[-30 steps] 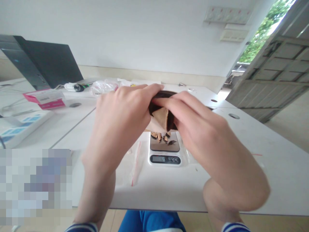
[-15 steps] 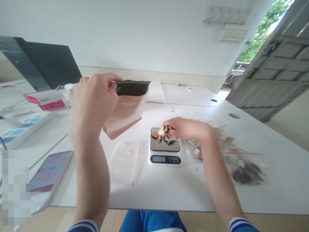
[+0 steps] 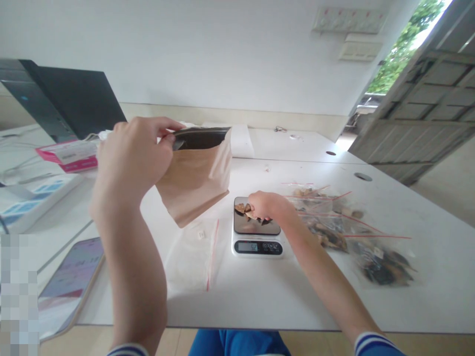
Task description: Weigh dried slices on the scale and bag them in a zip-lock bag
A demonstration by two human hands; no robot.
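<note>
Your left grip (image 3: 135, 151) is pinched on the left rim of the brown paper bag (image 3: 198, 173), whose open mouth extends to the right of that grip; a flat clear bag (image 3: 190, 259) lies lower on the counter (image 3: 297, 306). Your right grip (image 3: 269, 204) is bent over the scale (image 3: 257, 227), fingertips at the brown pieces (image 3: 240, 208); its opening, and any hold on a piece, cannot be told. Filled bags (image 3: 386, 266) lie to that grip's right.

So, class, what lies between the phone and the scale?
In the head view, a flat clear zip bag with a red strip lies there; the left forearm also crosses that stretch.
</note>
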